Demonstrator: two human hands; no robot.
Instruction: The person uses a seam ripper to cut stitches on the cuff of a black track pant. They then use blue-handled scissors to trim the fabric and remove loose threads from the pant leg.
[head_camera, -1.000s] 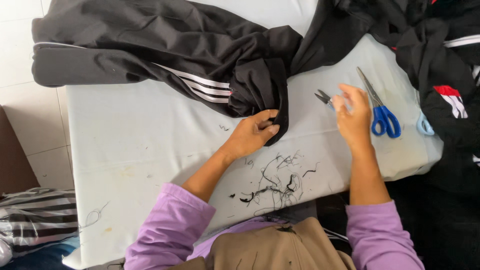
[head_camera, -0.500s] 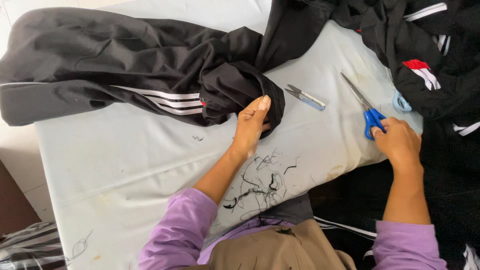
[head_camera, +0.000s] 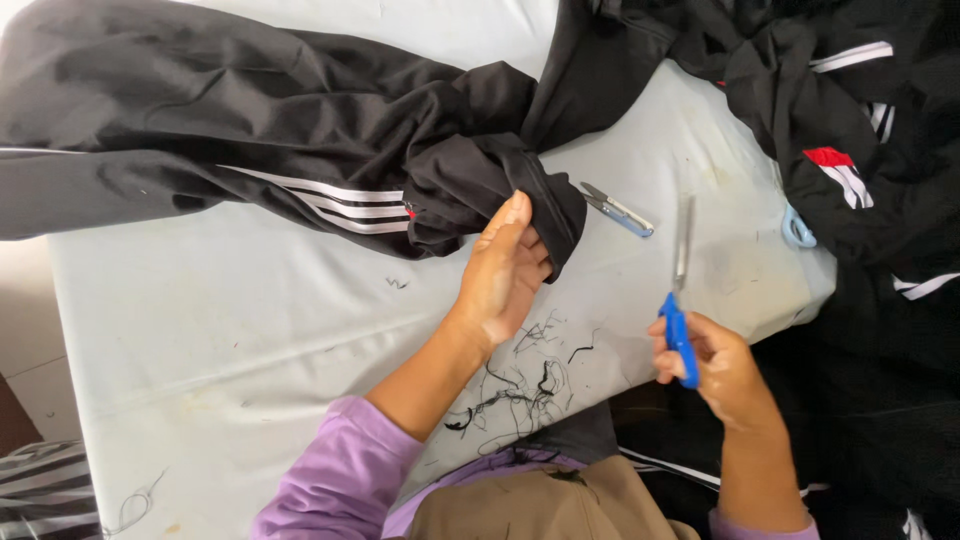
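The left hand (head_camera: 505, 270) lies flat, fingers straight and together, pressing on the folded edge of the black garment (head_camera: 300, 130) (white stripes down its side) that sprawls across the pale bench (head_camera: 250, 330). The right hand (head_camera: 715, 365) is closed around the blue handles of the scissors (head_camera: 680, 290), blades pointing away over the bench. Small thread snips (head_camera: 615, 210) lie just beside the garment's edge, and loose thread clippings (head_camera: 510, 385) are scattered near the left wrist.

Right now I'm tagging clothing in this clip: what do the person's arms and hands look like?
Both arms wear light purple long sleeves, pushed up to leave the forearms bare. The left hand and right hand are bare: no gloves, rings or watch show.
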